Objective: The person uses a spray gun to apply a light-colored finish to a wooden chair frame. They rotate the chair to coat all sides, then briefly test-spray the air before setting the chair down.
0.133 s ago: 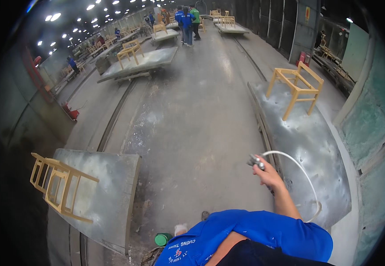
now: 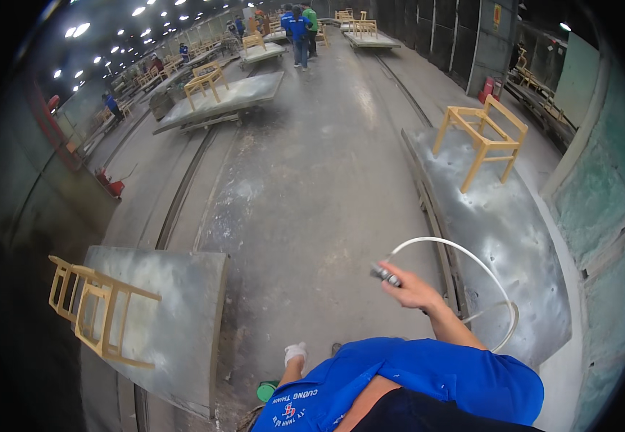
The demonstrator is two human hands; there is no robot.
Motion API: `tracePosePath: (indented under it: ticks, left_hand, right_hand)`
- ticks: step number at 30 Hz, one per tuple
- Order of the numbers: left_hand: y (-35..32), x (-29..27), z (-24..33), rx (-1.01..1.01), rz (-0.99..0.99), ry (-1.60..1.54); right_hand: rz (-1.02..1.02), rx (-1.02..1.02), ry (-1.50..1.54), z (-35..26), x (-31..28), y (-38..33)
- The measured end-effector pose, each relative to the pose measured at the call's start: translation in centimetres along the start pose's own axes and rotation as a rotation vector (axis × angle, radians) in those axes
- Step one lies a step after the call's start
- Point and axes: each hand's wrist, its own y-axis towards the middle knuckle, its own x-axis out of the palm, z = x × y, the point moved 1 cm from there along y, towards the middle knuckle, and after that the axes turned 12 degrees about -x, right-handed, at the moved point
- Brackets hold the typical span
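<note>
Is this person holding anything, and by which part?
The right hand grips a metal spray gun, apparently by its handle, mostly hidden from view. Whether the gloved left hand holds anything cannot be told.

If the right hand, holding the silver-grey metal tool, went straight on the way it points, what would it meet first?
Nothing near, it seems: the right hand points forward-left over the grey concrete floor, though depth and height are unclear.

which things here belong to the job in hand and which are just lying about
Likely in the job:
metal tool in the right hand
white hose
perhaps the wooden chair frame at right

Likely just about:
red gear, left side
red object, upper right
</note>
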Motion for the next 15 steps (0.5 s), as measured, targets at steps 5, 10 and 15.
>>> tracePosePath:
  ticks: [5,10,15]
  left_hand:
    - [2.8,-3.0,8.7,0.048,-0.105,-0.069]
    - [3.4,-1.7,15.4,0.035,-0.180,-0.050]
    - [3.4,-0.8,19.3,0.254,-0.032,0.429]
  right_hand:
    - [-0.262,-0.171,-0.020,0.5,2.4,4.3]
    - [-0.223,0.089,0.133,4.1,-0.9,7.7]
    - [0.088,0.115,0.197,7.0,-7.0,11.9]
